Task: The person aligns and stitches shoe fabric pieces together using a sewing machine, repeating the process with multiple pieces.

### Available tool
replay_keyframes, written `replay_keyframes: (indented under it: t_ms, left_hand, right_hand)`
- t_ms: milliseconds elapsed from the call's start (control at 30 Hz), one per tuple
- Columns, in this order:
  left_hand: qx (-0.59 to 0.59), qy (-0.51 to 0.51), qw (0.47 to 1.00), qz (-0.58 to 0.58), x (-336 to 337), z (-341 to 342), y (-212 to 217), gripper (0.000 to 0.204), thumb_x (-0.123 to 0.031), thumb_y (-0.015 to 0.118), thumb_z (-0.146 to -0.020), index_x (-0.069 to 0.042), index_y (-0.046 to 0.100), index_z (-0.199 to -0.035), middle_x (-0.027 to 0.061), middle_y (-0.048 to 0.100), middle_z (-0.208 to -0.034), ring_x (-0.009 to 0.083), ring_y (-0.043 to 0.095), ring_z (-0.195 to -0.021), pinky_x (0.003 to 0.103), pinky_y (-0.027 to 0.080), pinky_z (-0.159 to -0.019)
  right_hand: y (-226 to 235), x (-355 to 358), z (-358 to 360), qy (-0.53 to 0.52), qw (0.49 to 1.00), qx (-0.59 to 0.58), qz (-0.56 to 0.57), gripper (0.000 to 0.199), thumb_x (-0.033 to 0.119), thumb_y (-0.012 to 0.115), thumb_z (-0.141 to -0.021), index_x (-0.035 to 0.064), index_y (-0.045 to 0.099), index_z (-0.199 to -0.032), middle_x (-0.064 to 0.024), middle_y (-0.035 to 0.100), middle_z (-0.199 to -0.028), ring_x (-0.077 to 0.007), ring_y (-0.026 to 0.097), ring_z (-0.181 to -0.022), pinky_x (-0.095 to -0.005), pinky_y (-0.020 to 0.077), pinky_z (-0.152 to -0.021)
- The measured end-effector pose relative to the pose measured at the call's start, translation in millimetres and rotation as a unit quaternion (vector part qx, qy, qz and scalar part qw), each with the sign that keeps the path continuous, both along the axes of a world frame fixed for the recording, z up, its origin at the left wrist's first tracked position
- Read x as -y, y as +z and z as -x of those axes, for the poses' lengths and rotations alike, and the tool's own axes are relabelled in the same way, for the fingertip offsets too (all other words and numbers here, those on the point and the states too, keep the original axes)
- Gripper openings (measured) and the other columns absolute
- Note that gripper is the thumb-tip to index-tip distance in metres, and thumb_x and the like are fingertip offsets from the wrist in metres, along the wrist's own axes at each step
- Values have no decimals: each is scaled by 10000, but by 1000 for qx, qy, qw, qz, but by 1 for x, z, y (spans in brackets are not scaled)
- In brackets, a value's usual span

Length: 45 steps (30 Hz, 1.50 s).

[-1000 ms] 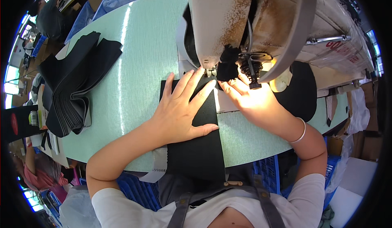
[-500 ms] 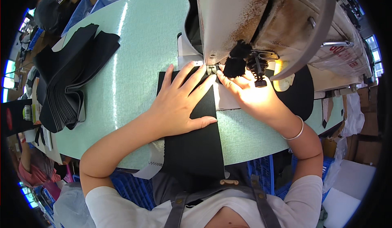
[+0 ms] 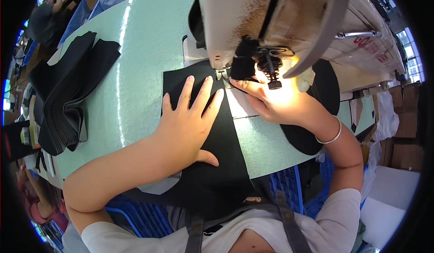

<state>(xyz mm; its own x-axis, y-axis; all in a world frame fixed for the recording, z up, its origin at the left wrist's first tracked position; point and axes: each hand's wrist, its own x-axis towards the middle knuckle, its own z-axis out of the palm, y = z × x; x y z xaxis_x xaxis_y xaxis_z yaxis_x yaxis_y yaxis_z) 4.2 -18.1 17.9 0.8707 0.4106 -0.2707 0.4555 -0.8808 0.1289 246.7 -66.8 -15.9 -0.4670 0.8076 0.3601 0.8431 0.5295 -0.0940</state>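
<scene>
My left hand (image 3: pixel 183 121) lies flat with fingers spread on a long black fabric piece (image 3: pixel 226 144), which runs from the sewing machine toward my lap. The fabric's far right corner is close to the presser foot (image 3: pixel 221 73). To the right of the foot, my right hand (image 3: pixel 282 101) has its fingers drawn together, the index finger stretched toward the foot. Lamp glare and machine parts cover some of those fingers; whatever they hold is hidden. Beside the right wrist hangs another black piece with a rounded edge (image 3: pixel 302 140).
The sewing machine head (image 3: pixel 244 13) stands over the far right of the pale green table (image 3: pixel 140 72). A stack of black cut pieces (image 3: pixel 68 94) lies at the left. Blue crates (image 3: pixel 144 217) show below the near edge. Another person (image 3: pixel 43 198) is at the far left.
My left hand has slid toward me, away from the presser foot. The rounded black piece on the right now reaches nearer to me. The whole view has shifted slightly.
</scene>
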Motion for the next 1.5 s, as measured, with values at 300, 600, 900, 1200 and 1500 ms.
replay_keyframes:
  t_ms: [300,600,900,1200,1500]
  left_hand:
    - [-12,-17,1000,21,-7,0,7,1111,-414,836,-626,0,240,-1468,237,247,-1482,472,208,-1397,624,396,-996]
    - [-32,-20,999,25,0,-5,9,1099,-398,849,-616,2,268,-1460,245,252,-1484,481,236,-1384,593,401,-1010]
    - [-13,-22,999,27,-15,1,4,1136,-427,852,-579,-61,268,-1482,217,265,-1489,481,212,-1394,601,373,-1024]
    - [46,-62,997,3,-42,1,-1,1012,-419,835,-604,-176,360,-1463,219,369,-1424,449,237,-1394,545,365,-1028]
    - [32,12,999,40,-9,-3,0,1026,-437,793,-677,-26,280,-1464,215,256,-1489,488,199,-1390,655,298,-1051]
  right_hand:
    - [5,11,10,-61,992,25,104,423,84,618,-817,125,630,-1239,-41,682,-1006,-215,634,-821,-366,489,-693]
    - [2,16,21,-43,992,-63,97,363,51,668,-785,41,646,-1147,-95,635,-1098,-275,628,-968,-354,525,-785]
    - [-11,16,22,-30,995,-91,40,352,38,670,-787,31,640,-1138,-103,627,-1143,-275,628,-1015,-352,530,-806]
    - [-23,4,14,-7,988,-152,15,409,13,658,-793,43,623,-1199,-96,651,-1091,-255,619,-869,-353,500,-777]
    - [-7,21,35,-83,995,-39,25,507,212,729,-805,0,585,-1243,-139,599,-1188,-314,589,-1022,-392,483,-874]
